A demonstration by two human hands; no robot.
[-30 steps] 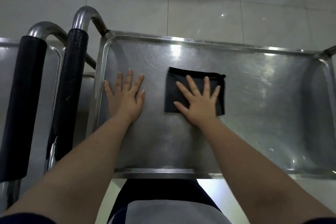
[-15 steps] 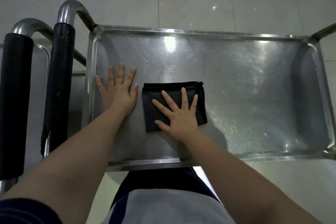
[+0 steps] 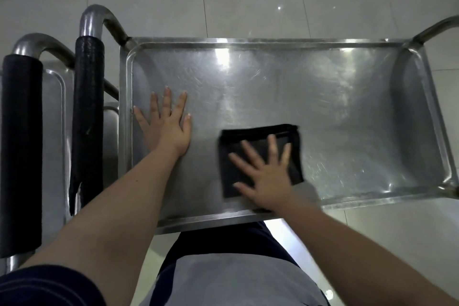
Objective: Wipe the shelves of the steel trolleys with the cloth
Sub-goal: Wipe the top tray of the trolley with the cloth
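No writing, label, brand or number can be read anywhere. The steel trolley shelf, the black cloth and the black handle grip show plain surfaces only.

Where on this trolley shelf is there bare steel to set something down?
Largest free patch: right half of the shelf, between the cloth and the right end wall. Also the far strip along the back rim. Crowded near-left: the left hand lies flat, the right hand presses the cloth.

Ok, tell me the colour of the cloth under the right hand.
Plain black folded cloth; the head view shows it.
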